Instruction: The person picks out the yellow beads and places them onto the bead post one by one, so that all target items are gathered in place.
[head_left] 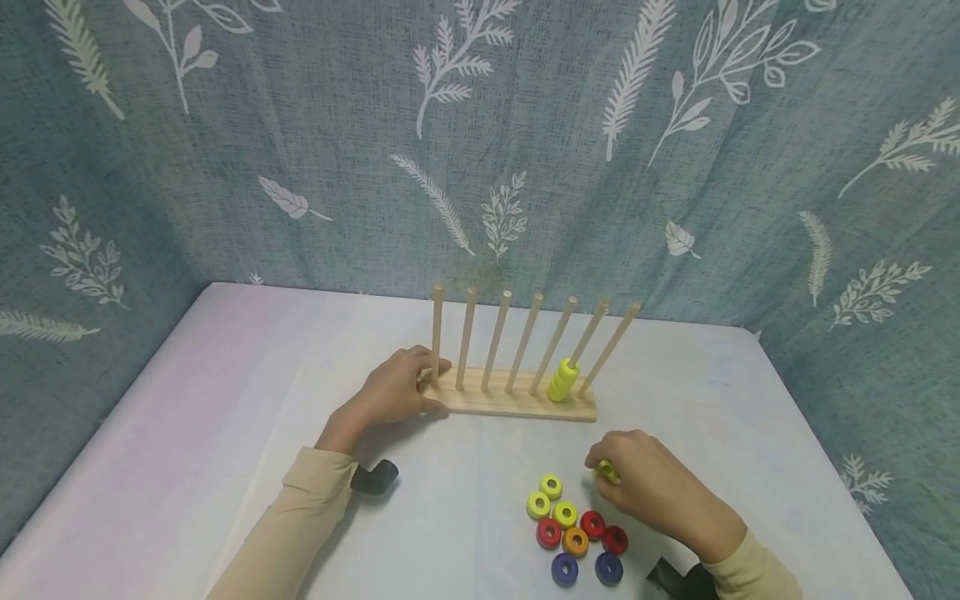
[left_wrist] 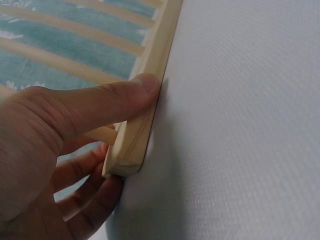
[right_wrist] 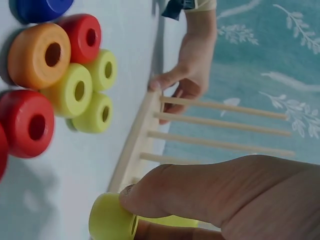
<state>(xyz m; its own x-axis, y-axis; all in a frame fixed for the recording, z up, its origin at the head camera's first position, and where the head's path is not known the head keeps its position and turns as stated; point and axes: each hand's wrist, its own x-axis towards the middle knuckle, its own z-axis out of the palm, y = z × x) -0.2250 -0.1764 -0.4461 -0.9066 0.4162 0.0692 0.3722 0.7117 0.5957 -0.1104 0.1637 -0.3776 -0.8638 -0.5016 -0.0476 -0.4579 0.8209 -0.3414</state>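
Left hand gripping pegboard, right hand pinching yellow ring

Nearest, two blue-violet rings (head_left: 557, 575) are lying apart, holes up. Just beyond, one glossy orange ring (head_left: 567, 547) is sitting among three red rings (head_left: 542, 538); three loose yellow rings (head_left: 532, 509) are clustering past them. To their right, the right hand (head_left: 660, 492) is holding a thick, smooth yellow ring (right_wrist: 106, 217) between thumb and finger, above the white tabletop (head_left: 225, 400) and short of the board's front edge.

Farther off, the left hand (head_left: 397, 387) is gripping the left end of the pale wooden board (head_left: 517, 407), thumb pressing the front, fingers curling behind. Seven slim round wooden pegs (head_left: 495, 342) are rising from it; a yellow ring stack (head_left: 559, 387) is encircling the second from right, low down. The board's right end is lying well apart from the table's right edge. Behind, teal leaf-printed cloth (head_left: 337, 242) is hanging, lightly creased.
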